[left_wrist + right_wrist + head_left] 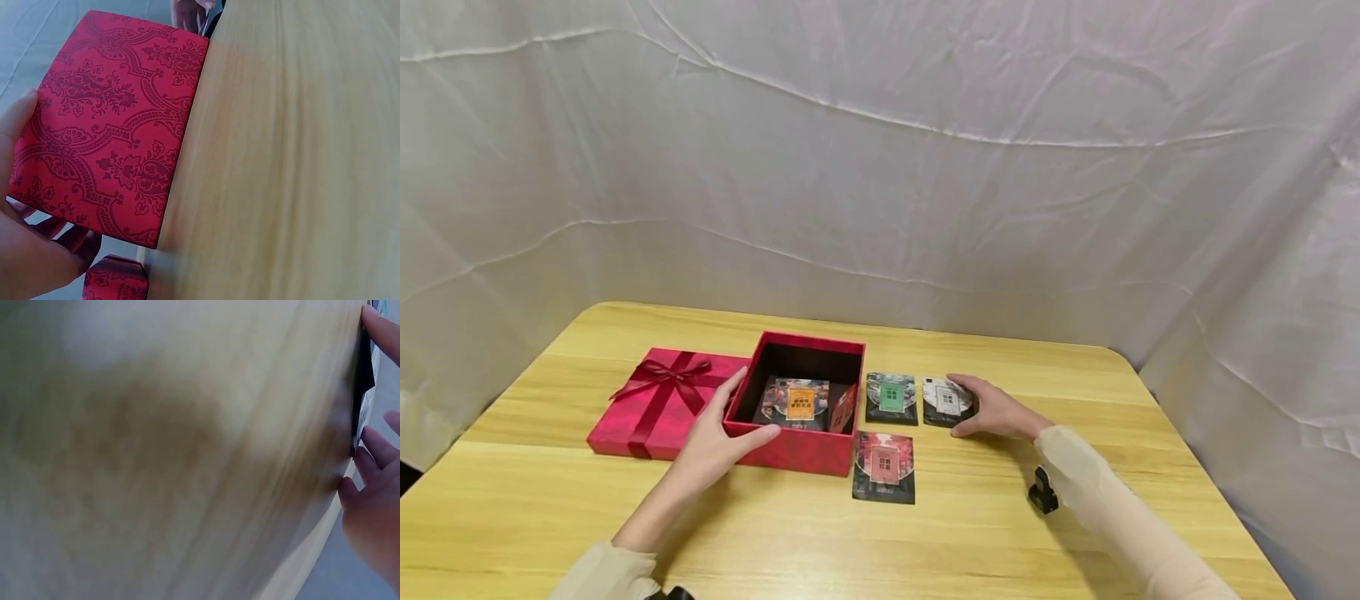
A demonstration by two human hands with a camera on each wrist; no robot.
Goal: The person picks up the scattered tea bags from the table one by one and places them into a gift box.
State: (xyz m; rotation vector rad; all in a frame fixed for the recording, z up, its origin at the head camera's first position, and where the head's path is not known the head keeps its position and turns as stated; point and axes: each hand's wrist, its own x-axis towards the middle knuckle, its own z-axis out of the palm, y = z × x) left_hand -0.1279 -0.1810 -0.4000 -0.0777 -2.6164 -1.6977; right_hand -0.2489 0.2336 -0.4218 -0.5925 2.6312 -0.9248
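Left arm (655,508) angled toward far edge of table (970,542); left hand (715,437), thumb spread from fingers. Right arm (1120,517) reaches inward, right hand (996,408) arched, nearer far-right corner.

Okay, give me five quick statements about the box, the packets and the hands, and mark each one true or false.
1. The left hand holds the open red box. True.
2. The red box holds no packets. False: an orange-labelled packet lies inside.
3. The green-labelled packet lies between the red box and the white-labelled packet. True.
4. The right hand touches the green-labelled packet. False: the right hand touches the white-labelled one.
5. The lid covers the red box. False: the lid lies left of it.
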